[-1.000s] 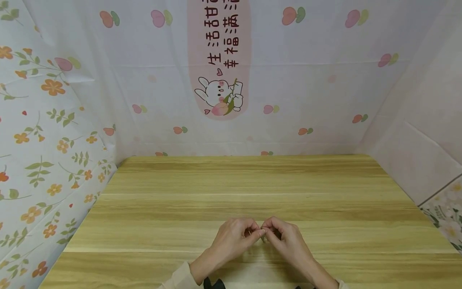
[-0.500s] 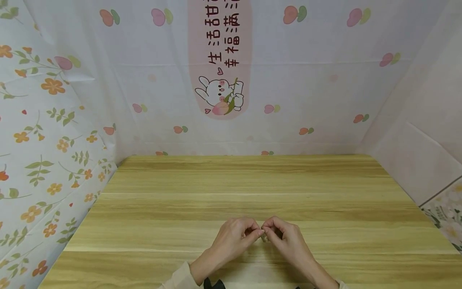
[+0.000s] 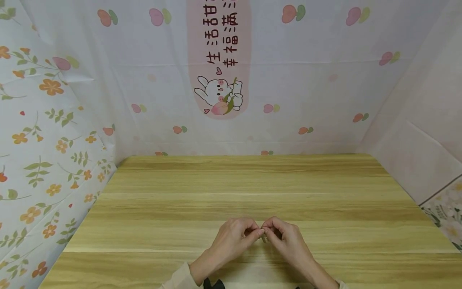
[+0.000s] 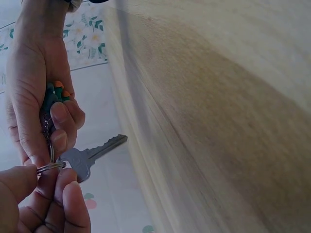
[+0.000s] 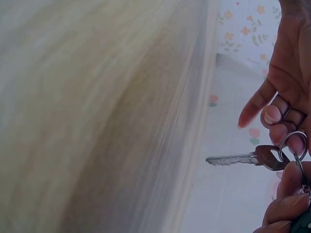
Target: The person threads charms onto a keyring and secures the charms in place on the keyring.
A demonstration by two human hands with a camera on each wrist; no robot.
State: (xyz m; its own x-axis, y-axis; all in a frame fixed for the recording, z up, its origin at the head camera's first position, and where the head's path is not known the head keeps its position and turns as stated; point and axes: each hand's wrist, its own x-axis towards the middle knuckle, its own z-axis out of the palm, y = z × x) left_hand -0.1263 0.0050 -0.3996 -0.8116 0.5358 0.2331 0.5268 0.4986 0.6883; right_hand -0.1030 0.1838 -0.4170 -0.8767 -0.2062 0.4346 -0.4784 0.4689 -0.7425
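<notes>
In the head view my left hand (image 3: 234, 239) and right hand (image 3: 290, 241) meet fingertip to fingertip over the table. A silver key (image 4: 90, 158) hangs on a metal split ring (image 4: 50, 167), its toothed blade sticking out from between the fingers. Thumb and fingers of the left hand pinch the ring beside the key's head. The right hand grips the keychain where its short chain (image 4: 46, 124) joins the ring. Curled in the right palm is a teal charm with orange parts (image 4: 56, 97), partly hidden by the fingers.
A wood-grain table (image 3: 231, 188) spreads out under and beyond the hands. Printed cloth stands behind it (image 3: 310, 92) and along the left side (image 3: 47, 132). Dark objects (image 3: 213, 283) show at the bottom edge by the wrists.
</notes>
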